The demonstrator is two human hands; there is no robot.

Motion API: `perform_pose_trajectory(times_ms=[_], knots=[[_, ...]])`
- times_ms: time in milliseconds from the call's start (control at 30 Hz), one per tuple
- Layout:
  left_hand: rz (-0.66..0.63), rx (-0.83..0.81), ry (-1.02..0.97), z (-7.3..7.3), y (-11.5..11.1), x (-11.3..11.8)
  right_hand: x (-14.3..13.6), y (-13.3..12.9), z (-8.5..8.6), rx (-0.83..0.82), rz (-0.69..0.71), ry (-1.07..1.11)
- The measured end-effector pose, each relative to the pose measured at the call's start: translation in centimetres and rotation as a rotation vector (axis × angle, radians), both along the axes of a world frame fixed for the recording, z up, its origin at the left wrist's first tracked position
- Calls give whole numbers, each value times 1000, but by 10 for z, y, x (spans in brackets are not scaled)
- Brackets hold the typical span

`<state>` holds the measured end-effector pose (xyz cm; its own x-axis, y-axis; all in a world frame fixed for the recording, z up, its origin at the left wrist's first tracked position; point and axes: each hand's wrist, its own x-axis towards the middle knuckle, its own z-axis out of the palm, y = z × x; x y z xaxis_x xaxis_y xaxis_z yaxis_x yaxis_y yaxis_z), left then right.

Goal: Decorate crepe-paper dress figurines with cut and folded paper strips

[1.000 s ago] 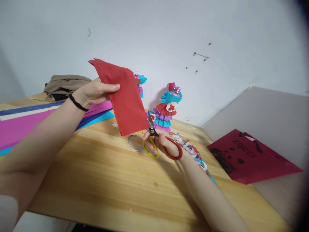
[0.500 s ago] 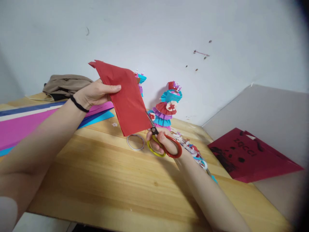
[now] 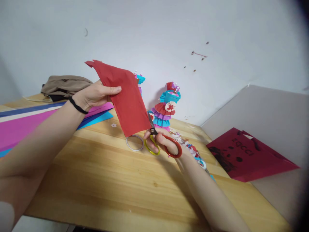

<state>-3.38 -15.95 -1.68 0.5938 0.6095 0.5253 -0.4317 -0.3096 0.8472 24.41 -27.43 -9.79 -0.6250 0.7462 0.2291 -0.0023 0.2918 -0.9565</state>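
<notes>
My left hand (image 3: pixel 98 93) pinches a folded sheet of red paper (image 3: pixel 129 100) along its left edge, thumb on the front face and fingers behind. The paper is held up over the table, its upper left corner bent over. My right hand (image 3: pixel 164 138) grips scissors (image 3: pixel 152 130) with one red and one yellow handle loop. The handles are spread, and the blades point up at the paper's lower right edge. Part of the blades is hidden, so I cannot tell how deep they sit. Below the paper a white ring (image 3: pixel 134 149) lies on the table.
Coloured paper sheets (image 3: pixel 29 129) lie at left, before a brown cloth bag (image 3: pixel 65 86). Ruffled paper figures (image 3: pixel 166 108) stand by the wall. Paper scraps (image 3: pixel 190 146) are heaped behind my right forearm. A dark red paper bag (image 3: pixel 251 154) leans at right on the wooden table (image 3: pixel 116 190).
The scissors' handles have spread wider apart, the yellow loop moving left. The blades now look more open at the paper's edge. My left hand holds the paper nearly as before; the view shifted slightly.
</notes>
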Motion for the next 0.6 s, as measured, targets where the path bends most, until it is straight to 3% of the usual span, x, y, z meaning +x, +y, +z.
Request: perform_pose_trajectory(times_ms=[233,433,600], knots=[[90,-39,15,-4,6,-1,2,-3,12,-56,9,-80],[39,-12,6,-4,4,-1,2,1,5,-8,75,-9],[41,19,4,-5,2,1,2,0,2,1,42,5]])
